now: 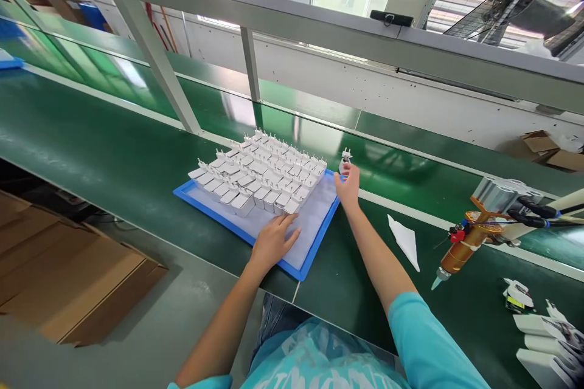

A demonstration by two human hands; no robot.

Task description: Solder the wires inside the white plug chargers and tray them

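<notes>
A blue-rimmed tray point(314, 249) lies on the green bench, lined with a white sheet. Several white plug adapters point(260, 173) stand on it in tight rows, filling its far part. My left hand point(272, 242) rests flat on the bare near part of the sheet, fingers stretched out, just in front of the nearest row. My right hand point(348, 185) is at the tray's far right corner, fingers pinched on a single white plug adapter point(345, 160) held prongs up.
A folded white cloth point(405, 240) lies right of the tray. Further right are an amber glue dispenser point(460, 249) with cables, a grey fixture point(502, 193) and loose white parts point(542, 340). A metal post point(155, 55) rises behind the tray. Cardboard point(77, 267) lies on the floor at left.
</notes>
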